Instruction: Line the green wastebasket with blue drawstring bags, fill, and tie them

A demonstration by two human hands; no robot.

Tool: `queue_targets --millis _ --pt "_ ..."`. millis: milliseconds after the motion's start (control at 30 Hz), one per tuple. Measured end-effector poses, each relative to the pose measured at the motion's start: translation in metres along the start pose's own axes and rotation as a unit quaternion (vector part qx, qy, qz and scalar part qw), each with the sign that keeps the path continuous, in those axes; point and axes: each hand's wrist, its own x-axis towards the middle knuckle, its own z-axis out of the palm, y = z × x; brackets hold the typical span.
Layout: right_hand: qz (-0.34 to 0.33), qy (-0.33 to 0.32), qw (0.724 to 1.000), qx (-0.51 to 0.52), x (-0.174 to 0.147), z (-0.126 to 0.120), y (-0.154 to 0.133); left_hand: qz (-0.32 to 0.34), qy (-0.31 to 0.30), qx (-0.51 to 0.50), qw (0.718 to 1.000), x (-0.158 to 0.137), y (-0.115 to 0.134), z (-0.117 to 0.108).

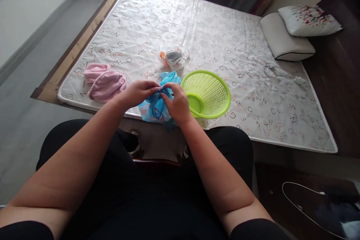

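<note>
Both of my hands pinch the gathered top of a blue plastic bag (154, 109) at the near edge of the mattress. My left hand (140, 93) grips it from the left with thumb and forefinger. From the other side my right hand (178, 102) holds the same bunched part, its fingertips close to the left ones. Something red shows through the thin plastic; I cannot make out what it is. Right beside my right hand a green plastic basket (215, 99) lies tipped, its opening toward me. To the left of my hands is a crumpled pink towel (108, 84).
A clear plastic bag (174, 58) with grey and orange contents lies beyond the blue bag. The letter-printed mattress (135, 15) sits in a wooden bed frame (84, 33). Pillows (309, 22) rest at the right, near a white cable (281, 72).
</note>
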Motion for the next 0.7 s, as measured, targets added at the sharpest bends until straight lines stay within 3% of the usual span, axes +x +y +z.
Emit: queue_targets --millis 233,433,700 --pt "0.035 -0.024 0.999 0.011 0.0002 0.0049 0.0013 0.009 0.017 0.072 0.997 -0.0008 -0.0007 -0.0007" --pt "0.05 -0.023 0.998 -0.003 0.0013 0.0039 0.0012 0.066 0.05 0.134 0.987 -0.0027 -0.004 0.0038" --pt "0.03 -0.026 0.999 0.001 0.0011 0.0052 0.0027 0.048 0.031 0.175 0.983 -0.0046 0.0014 0.0014"
